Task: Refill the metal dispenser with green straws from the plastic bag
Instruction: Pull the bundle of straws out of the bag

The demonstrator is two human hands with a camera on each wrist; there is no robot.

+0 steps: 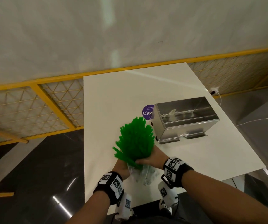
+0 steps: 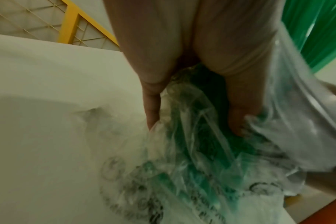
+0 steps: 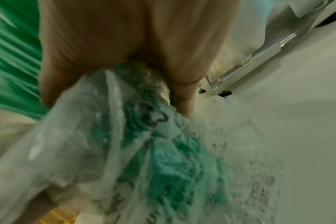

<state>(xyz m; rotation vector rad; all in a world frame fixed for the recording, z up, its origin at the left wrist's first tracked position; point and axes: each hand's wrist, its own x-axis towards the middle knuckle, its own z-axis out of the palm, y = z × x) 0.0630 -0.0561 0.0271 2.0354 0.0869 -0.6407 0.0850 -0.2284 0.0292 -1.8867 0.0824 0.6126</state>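
A thick bundle of green straws (image 1: pixel 134 139) fans up and away from me over the white table (image 1: pixel 114 97). Its lower end sits in a crumpled clear plastic bag (image 1: pixel 146 176) with printed markings. My right hand (image 1: pixel 143 161) grips the straws where they leave the bag's mouth. My left hand (image 1: pixel 123 167) holds the bag just below, fingers (image 2: pixel 152 106) pinching the plastic (image 2: pixel 192 151). The right wrist view shows the straws (image 3: pixel 13 60) to the left and the bag (image 3: pixel 144 151) bunched under that hand. The metal dispenser (image 1: pixel 183 120) stands to the right, lid down.
A round purple sticker (image 1: pixel 147 112) lies on the table left of the dispenser. A yellow-framed mesh railing (image 1: pixel 52 101) runs behind the table, with dark floor (image 1: pixel 33 175) to the left. A white plug and cable (image 1: pixel 215 91) sit beyond the far right edge.
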